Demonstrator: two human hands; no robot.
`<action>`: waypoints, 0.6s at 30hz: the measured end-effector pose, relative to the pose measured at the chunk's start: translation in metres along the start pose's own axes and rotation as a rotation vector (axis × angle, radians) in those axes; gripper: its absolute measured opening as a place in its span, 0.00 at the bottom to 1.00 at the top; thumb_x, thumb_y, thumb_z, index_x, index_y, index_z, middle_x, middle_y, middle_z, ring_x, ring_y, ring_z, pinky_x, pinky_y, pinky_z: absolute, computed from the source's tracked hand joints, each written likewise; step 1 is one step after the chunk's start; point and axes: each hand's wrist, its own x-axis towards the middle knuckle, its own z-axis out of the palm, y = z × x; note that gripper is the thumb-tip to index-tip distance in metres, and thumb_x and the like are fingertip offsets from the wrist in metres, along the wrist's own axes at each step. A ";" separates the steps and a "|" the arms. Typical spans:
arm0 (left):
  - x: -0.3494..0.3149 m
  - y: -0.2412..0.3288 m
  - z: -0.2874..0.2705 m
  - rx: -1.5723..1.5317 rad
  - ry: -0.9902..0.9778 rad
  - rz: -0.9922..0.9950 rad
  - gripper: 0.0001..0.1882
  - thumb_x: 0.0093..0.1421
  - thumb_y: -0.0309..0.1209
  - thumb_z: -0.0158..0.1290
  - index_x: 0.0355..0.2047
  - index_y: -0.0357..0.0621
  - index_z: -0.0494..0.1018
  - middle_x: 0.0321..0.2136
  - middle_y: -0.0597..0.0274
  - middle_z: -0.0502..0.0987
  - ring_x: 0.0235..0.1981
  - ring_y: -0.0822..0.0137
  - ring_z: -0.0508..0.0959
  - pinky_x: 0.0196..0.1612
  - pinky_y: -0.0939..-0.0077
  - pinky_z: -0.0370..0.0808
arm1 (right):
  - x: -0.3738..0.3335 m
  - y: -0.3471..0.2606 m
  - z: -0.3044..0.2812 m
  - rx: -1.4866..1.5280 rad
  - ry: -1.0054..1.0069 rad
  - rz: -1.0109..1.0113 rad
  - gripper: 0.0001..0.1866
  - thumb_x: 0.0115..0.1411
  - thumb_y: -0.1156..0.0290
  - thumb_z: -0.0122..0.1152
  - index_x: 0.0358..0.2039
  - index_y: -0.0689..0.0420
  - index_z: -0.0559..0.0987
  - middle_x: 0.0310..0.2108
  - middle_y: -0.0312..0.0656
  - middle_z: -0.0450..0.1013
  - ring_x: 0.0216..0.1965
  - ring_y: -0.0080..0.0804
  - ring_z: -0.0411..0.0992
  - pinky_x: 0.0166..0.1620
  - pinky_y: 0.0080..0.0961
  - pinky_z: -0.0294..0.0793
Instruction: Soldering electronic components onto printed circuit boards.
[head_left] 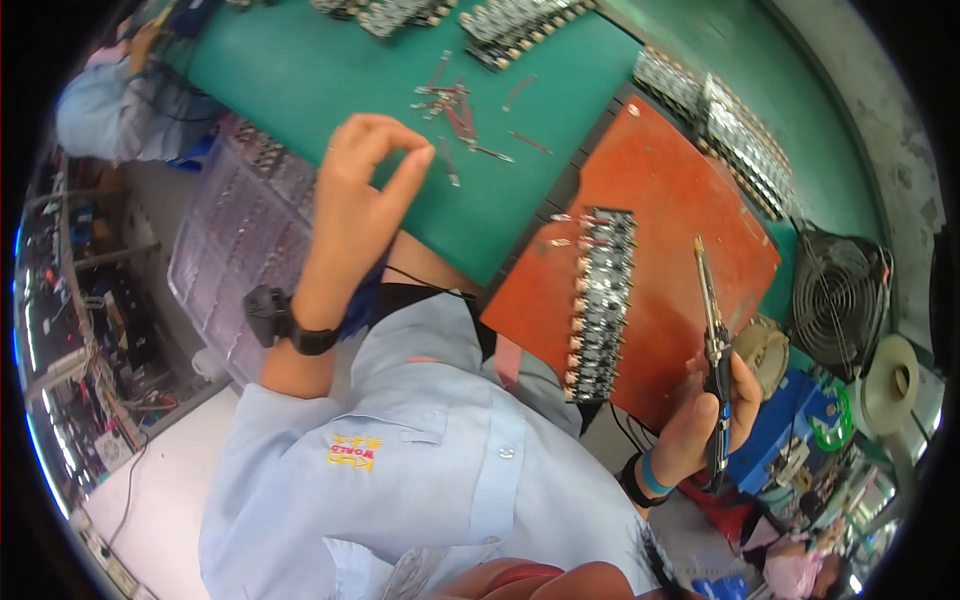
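My right hand point(690, 425) grips a soldering iron point(717, 352) by its dark handle, with the bare tip pointing away from me over the orange-red board point(668, 170). A long strip of circuit boards point(603, 310) lies on that board, left of the iron and apart from its tip. Two small red-leaded parts point(568, 242) stick out from the strip's far left edge. My left hand point(365, 165) hovers over the green mat, thumb and forefinger pinched together; whatever is between them is too small to make out. Beside those fingertips lies a loose pile of red-leaded parts point(458, 112).
More circuit-board strips point(740, 140) lie at the far right and far edge. A black fan point(840, 295), a round tin point(762, 358), a blue box point(785, 425) and a pale spool point(890, 385) crowd the right. A clear compartment tray point(215, 240) stands left. Other people sit nearby.
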 end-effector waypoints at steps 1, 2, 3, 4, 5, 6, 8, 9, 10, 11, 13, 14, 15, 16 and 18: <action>-0.006 -0.006 -0.001 0.030 0.018 0.006 0.04 0.53 0.26 0.58 0.28 0.40 0.76 0.32 0.59 0.74 0.37 0.56 0.74 0.40 0.65 0.70 | -0.001 0.001 0.001 -0.003 -0.002 -0.006 0.31 0.58 0.56 0.63 0.50 0.69 0.69 0.43 0.50 0.73 0.42 0.35 0.74 0.48 0.31 0.73; -0.011 -0.011 0.003 0.038 0.008 0.003 0.04 0.53 0.27 0.58 0.28 0.41 0.76 0.32 0.59 0.74 0.37 0.57 0.74 0.41 0.65 0.69 | -0.002 0.003 0.002 -0.007 -0.003 -0.013 0.30 0.58 0.57 0.63 0.50 0.69 0.69 0.43 0.50 0.73 0.42 0.35 0.74 0.48 0.31 0.74; -0.016 -0.013 0.007 0.042 0.000 -0.007 0.05 0.53 0.29 0.58 0.28 0.41 0.76 0.32 0.59 0.74 0.38 0.57 0.74 0.42 0.64 0.68 | -0.001 0.002 0.003 -0.016 -0.010 -0.020 0.29 0.58 0.58 0.63 0.50 0.69 0.69 0.43 0.50 0.73 0.42 0.35 0.74 0.48 0.31 0.74; -0.017 -0.012 0.010 0.040 -0.011 -0.017 0.05 0.53 0.30 0.59 0.28 0.42 0.76 0.32 0.60 0.74 0.38 0.58 0.73 0.42 0.64 0.67 | -0.002 0.002 0.005 0.003 -0.021 -0.028 0.29 0.58 0.58 0.63 0.50 0.69 0.69 0.43 0.50 0.73 0.42 0.35 0.74 0.48 0.31 0.74; -0.017 -0.007 0.010 0.054 0.004 -0.016 0.05 0.53 0.30 0.59 0.28 0.42 0.76 0.32 0.60 0.74 0.38 0.58 0.73 0.42 0.64 0.67 | -0.003 0.002 0.006 0.000 -0.033 -0.019 0.28 0.58 0.59 0.62 0.50 0.69 0.69 0.42 0.50 0.73 0.42 0.34 0.74 0.48 0.31 0.74; -0.017 -0.001 0.014 0.122 -0.005 -0.012 0.06 0.53 0.30 0.59 0.28 0.42 0.76 0.32 0.60 0.74 0.39 0.58 0.73 0.43 0.63 0.65 | -0.003 0.001 0.005 -0.013 -0.039 -0.010 0.28 0.58 0.60 0.62 0.50 0.69 0.69 0.42 0.50 0.73 0.42 0.34 0.74 0.48 0.31 0.74; -0.017 0.007 0.018 0.246 -0.027 -0.003 0.07 0.52 0.32 0.59 0.27 0.43 0.75 0.32 0.61 0.73 0.40 0.59 0.72 0.45 0.63 0.62 | -0.004 0.000 0.006 -0.029 -0.044 -0.008 0.27 0.59 0.60 0.61 0.50 0.69 0.69 0.42 0.50 0.73 0.41 0.34 0.74 0.48 0.31 0.74; -0.017 0.007 0.016 0.242 -0.022 0.000 0.07 0.52 0.32 0.59 0.27 0.43 0.75 0.32 0.61 0.73 0.40 0.59 0.72 0.45 0.63 0.62 | -0.004 -0.001 0.009 -0.018 -0.046 -0.009 0.27 0.59 0.61 0.61 0.51 0.69 0.69 0.42 0.50 0.73 0.41 0.34 0.74 0.48 0.31 0.74; -0.018 0.006 0.014 0.262 -0.036 -0.018 0.08 0.52 0.33 0.59 0.27 0.43 0.75 0.32 0.61 0.73 0.41 0.59 0.72 0.46 0.63 0.61 | -0.005 -0.002 0.013 -0.008 -0.046 -0.010 0.27 0.59 0.61 0.60 0.51 0.69 0.69 0.42 0.50 0.73 0.41 0.34 0.74 0.48 0.31 0.74; -0.018 0.007 0.015 0.273 -0.055 -0.036 0.08 0.52 0.34 0.59 0.26 0.43 0.75 0.32 0.61 0.73 0.41 0.60 0.71 0.47 0.63 0.59 | -0.006 -0.005 0.013 -0.010 -0.042 -0.008 0.27 0.59 0.61 0.60 0.51 0.69 0.69 0.42 0.50 0.73 0.41 0.34 0.74 0.48 0.31 0.74; -0.021 0.006 0.014 0.265 -0.083 -0.043 0.09 0.52 0.35 0.59 0.26 0.44 0.74 0.33 0.62 0.73 0.42 0.60 0.70 0.48 0.63 0.57 | -0.006 -0.004 0.013 -0.027 -0.040 -0.031 0.27 0.59 0.60 0.60 0.51 0.69 0.69 0.42 0.50 0.73 0.40 0.34 0.74 0.47 0.30 0.74; -0.025 0.004 0.009 0.284 -0.114 -0.040 0.08 0.53 0.34 0.59 0.26 0.43 0.74 0.32 0.62 0.73 0.41 0.60 0.71 0.47 0.63 0.59 | -0.007 -0.002 0.014 -0.029 -0.044 -0.049 0.27 0.59 0.60 0.60 0.51 0.69 0.69 0.42 0.50 0.73 0.40 0.34 0.74 0.46 0.30 0.74; -0.028 0.003 0.004 0.305 -0.146 -0.037 0.08 0.54 0.33 0.59 0.26 0.43 0.73 0.32 0.62 0.73 0.40 0.60 0.72 0.45 0.64 0.61 | -0.007 -0.001 0.013 -0.029 -0.050 -0.066 0.28 0.59 0.59 0.60 0.51 0.68 0.69 0.41 0.50 0.73 0.40 0.33 0.75 0.46 0.29 0.74; -0.030 0.006 0.000 0.329 -0.176 -0.039 0.08 0.54 0.33 0.58 0.26 0.43 0.73 0.32 0.62 0.73 0.39 0.60 0.72 0.44 0.65 0.63 | -0.006 -0.003 0.013 -0.042 -0.043 -0.065 0.28 0.59 0.59 0.60 0.51 0.68 0.69 0.41 0.50 0.73 0.40 0.33 0.75 0.46 0.29 0.74; -0.031 0.023 -0.008 0.150 -0.230 -0.118 0.06 0.55 0.30 0.58 0.27 0.42 0.73 0.31 0.61 0.74 0.37 0.60 0.73 0.42 0.67 0.65 | -0.005 -0.005 0.012 -0.032 -0.057 -0.062 0.28 0.60 0.58 0.60 0.52 0.68 0.68 0.39 0.50 0.74 0.39 0.33 0.75 0.43 0.28 0.74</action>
